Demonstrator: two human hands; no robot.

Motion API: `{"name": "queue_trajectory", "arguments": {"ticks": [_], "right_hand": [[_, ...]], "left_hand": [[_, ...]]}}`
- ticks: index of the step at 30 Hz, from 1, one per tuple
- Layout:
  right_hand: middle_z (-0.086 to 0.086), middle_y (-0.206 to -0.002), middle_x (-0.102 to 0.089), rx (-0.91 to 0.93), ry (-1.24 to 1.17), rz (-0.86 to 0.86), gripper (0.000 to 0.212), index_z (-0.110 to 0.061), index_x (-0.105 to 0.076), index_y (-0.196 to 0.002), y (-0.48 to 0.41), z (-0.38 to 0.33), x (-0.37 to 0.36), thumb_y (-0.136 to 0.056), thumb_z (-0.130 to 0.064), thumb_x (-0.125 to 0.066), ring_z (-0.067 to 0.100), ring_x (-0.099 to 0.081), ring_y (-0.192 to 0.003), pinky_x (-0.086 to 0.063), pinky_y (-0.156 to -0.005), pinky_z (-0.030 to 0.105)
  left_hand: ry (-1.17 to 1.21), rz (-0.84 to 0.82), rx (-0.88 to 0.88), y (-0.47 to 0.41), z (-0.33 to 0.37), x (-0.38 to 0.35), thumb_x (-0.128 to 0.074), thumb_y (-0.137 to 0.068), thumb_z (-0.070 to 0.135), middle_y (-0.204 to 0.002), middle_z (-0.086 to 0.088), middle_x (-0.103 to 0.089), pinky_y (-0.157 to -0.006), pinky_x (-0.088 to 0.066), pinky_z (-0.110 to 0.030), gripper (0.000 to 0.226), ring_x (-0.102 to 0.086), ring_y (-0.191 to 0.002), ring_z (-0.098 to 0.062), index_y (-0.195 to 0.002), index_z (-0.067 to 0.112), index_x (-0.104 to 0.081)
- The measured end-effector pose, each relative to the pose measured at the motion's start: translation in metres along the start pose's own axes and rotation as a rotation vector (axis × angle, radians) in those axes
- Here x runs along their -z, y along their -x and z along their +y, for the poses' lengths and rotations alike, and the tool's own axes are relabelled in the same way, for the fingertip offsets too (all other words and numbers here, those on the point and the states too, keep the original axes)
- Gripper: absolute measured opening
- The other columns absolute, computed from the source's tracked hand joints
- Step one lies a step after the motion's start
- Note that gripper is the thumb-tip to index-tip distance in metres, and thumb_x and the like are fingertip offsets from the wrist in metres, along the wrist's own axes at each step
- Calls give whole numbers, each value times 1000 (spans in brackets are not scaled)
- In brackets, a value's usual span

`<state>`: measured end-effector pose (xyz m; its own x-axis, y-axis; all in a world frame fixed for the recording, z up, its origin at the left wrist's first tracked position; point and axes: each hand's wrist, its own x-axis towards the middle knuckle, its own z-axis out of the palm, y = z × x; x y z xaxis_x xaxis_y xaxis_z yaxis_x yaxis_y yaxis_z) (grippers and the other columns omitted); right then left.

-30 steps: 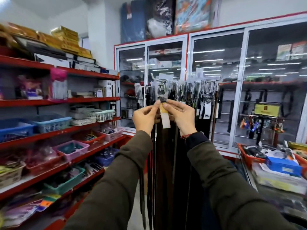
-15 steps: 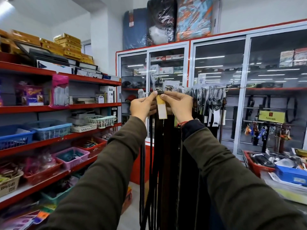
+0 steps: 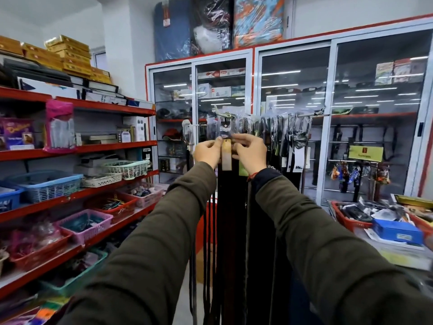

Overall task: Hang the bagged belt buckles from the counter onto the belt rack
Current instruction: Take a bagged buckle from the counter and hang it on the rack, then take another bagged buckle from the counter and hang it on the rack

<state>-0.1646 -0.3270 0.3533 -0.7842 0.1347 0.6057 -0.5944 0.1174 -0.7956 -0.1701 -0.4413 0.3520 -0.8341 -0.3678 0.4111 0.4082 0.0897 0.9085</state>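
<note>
- While both arms in dark olive sleeves reach forward, the left hand (image 3: 206, 152) and right hand (image 3: 250, 153) meet at 12 o'clock in the head view.
- Left grip: thumb and forefinger pinched shut on the lower edge of the clear plastic bagged belt buckle (image 3: 223, 129).
- Right grip: fingertips likewise closed on the same bag, from its 3 o'clock side.
- That bag hangs at the metal belt rack (image 3: 311, 113), among other bagged buckles in a row.
- A pale paper tag (image 3: 226, 158) dangles between the two hands.
- Long dark leather belts (image 3: 232, 231) hang straight down at 6 o'clock of the hands.
- Red metal shelves (image 3: 77, 150) with plastic baskets stand at 9 o'clock.
- A cluttered desk (image 3: 398, 252) lies at 4 o'clock.
</note>
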Motion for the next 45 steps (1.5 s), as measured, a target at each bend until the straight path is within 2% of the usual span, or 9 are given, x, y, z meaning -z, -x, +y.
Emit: {"name": "queue_trajectory", "arguments": {"ticks": [5,10,13,18,32,37,40,43,45], "right_hand": [[6,-122,-68,255,226,91,33,-12,-65,-122,39,12,24,-94,-5,-50,11,-63,-99,-53,-95,28],[-3,-150,-40,383,486,131,44,-19,-45,-142,91,48,73,-99,-18,-43,11,-39,-140,-35,-113,23],[-2,-163,-21,373,714,152,52,-19,-32,-151,127,71,112,-100,-24,-40,18,-13,-154,-14,-126,38],[1,-166,-13,209,921,184,54,-22,-32,-150,196,103,183,-97,-25,-44,25,-2,-156,0,-126,48],[15,-166,-7,-653,1080,478,63,-8,-23,-153,395,165,393,-97,-21,-47,33,-2,-154,-5,-122,54],[20,-165,-5,-813,1039,676,70,-1,-16,-154,445,156,436,-91,-7,-45,38,-3,-153,-1,-122,57],[29,-162,2,-894,955,834,77,6,-7,-153,467,151,445,-88,-4,-48,44,0,-152,-3,-122,53],[34,-159,14,-896,718,1035,82,13,1,-151,482,149,442,-88,4,-51,45,1,-150,-7,-121,41],[33,-158,12,-925,574,1153,83,13,-1,-151,486,146,440,-85,9,-51,44,-6,-149,-11,-120,35]], "left_hand": [[-132,106,-349,50,-15,-15,-50,-101,20,-145,-11,-52,-106,-33,-18,46,-48,-135,-22,-145,9,-45],[-418,67,-613,109,-54,-30,-42,-100,26,-165,2,-25,-127,-10,-41,54,-11,-156,-19,-153,20,-31],[-519,-15,-660,155,-76,-46,-41,-102,26,-166,2,-22,-128,-3,-43,52,-5,-157,-19,-152,20,-32],[-539,-175,-580,236,-120,-84,-42,-102,27,-166,6,-22,-128,2,-42,49,-3,-157,-16,-151,25,-35],[-465,-743,-399,447,-193,-217,-41,-104,23,-166,3,-22,-128,5,-42,47,-4,-157,-18,-151,24,-36],[-411,-1244,-417,503,-205,-257,-41,-104,26,-165,0,-25,-128,-4,-43,50,-5,-157,-19,-153,20,-34],[-569,-1556,-524,526,-208,-270,-43,-103,31,-166,-5,-23,-127,4,-39,57,-10,-156,-22,-155,16,-26],[-713,-1670,-667,548,-206,-277,-45,-102,30,-160,-10,-36,-125,-6,-40,56,-29,-149,-26,-153,12,-31],[-704,-1638,-666,556,-204,-280,-47,-101,25,-150,-14,-48,-119,-27,-43,50,-45,-137,-33,-149,13,-39]]}}
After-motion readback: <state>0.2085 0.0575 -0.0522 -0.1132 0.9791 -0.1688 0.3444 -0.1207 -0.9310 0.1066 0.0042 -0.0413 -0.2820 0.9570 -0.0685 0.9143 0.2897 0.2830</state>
